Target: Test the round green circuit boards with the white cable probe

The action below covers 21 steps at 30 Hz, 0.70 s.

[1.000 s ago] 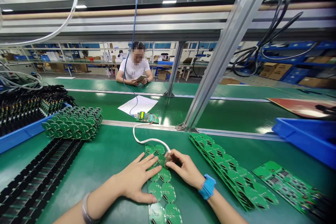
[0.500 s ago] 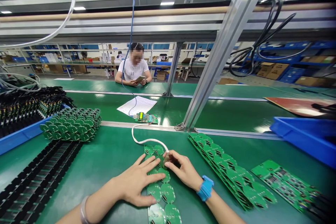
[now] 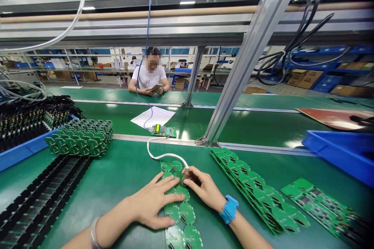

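A panel of round green circuit boards (image 3: 187, 213) lies on the green table in front of me. My left hand (image 3: 157, 202) rests flat across it with the fingers spread. My right hand (image 3: 201, 186), with a blue band at the wrist, pinches a brownish connector (image 3: 186, 175) against the upper part of the panel. From the connector a white cable (image 3: 154, 157) curves up to a small green board with a lit yellow-green display (image 3: 157, 128). The connector's contact with the panel is hidden by my fingers.
Stacked round-board panels (image 3: 251, 186) and a wired board (image 3: 318, 204) lie right, near a blue bin (image 3: 336, 148). At left are a board stack (image 3: 82, 140), black strips (image 3: 46, 194) and a filled blue tray (image 3: 26, 151). A metal post (image 3: 233, 74) rises ahead; a person (image 3: 149, 76) sits beyond.
The view has shifted very slightly. Both hands and the connector keep their places on the panel.
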Tool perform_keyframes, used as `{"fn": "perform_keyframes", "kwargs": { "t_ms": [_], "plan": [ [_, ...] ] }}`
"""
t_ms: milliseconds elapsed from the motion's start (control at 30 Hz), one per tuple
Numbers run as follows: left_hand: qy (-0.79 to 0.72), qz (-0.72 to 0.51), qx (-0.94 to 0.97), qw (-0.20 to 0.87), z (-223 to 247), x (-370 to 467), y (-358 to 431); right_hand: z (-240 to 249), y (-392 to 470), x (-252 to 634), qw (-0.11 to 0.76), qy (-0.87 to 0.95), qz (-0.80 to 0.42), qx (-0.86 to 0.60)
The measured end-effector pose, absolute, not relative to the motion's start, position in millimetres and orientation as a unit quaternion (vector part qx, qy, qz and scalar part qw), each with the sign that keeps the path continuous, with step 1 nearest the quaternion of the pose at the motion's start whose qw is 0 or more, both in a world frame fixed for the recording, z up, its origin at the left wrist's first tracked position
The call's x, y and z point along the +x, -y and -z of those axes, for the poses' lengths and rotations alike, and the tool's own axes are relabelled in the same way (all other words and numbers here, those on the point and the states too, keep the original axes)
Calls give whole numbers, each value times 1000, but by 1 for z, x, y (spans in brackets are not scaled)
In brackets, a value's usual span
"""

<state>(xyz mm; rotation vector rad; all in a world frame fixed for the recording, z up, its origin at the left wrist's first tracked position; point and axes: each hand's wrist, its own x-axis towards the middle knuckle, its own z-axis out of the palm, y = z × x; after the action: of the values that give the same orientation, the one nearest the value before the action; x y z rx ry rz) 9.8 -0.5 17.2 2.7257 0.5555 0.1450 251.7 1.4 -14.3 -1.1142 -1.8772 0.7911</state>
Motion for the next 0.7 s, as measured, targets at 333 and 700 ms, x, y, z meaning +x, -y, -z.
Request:
{"fn": "perform_keyframes", "kwargs": {
  "t_ms": [333,700],
  "plan": [
    [-198,-64,961,184,-16,10,0,11,-2,251,393,745,-306,-444],
    [-199,-61,963,172,-15,10,-1,12,-2,251,401,742,-307,-442]
  ]
}}
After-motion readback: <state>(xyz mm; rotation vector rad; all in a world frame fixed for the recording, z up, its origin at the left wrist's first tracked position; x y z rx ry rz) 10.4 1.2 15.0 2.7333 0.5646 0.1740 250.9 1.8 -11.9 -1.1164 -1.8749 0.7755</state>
